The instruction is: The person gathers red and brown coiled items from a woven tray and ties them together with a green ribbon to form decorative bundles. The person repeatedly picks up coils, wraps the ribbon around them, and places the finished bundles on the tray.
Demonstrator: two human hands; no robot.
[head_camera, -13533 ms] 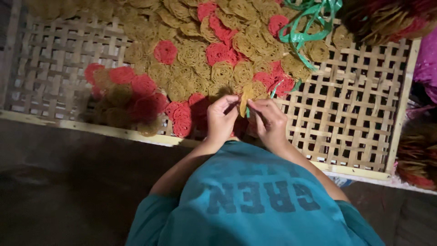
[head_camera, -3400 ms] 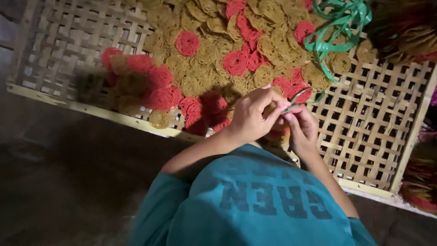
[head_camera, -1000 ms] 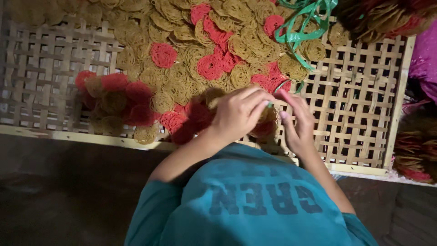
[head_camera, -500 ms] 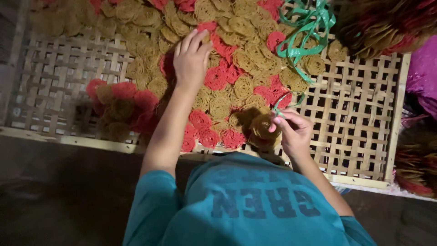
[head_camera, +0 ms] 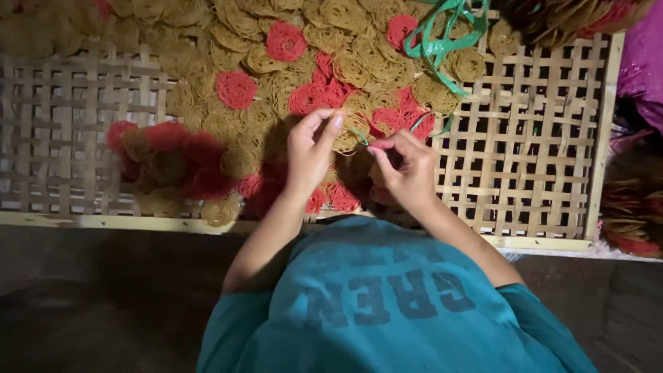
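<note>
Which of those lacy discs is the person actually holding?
The tan disc pinched in the left hand, beside the right hand. It is lifted between the fingertips; the other tan and red discs lie loose on the woven tray.

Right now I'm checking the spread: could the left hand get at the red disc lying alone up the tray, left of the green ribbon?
Probably yes. The left hand sits just below that red disc, with only flat yellow discs lying between them on the woven tray; nothing stands in the way.
</note>
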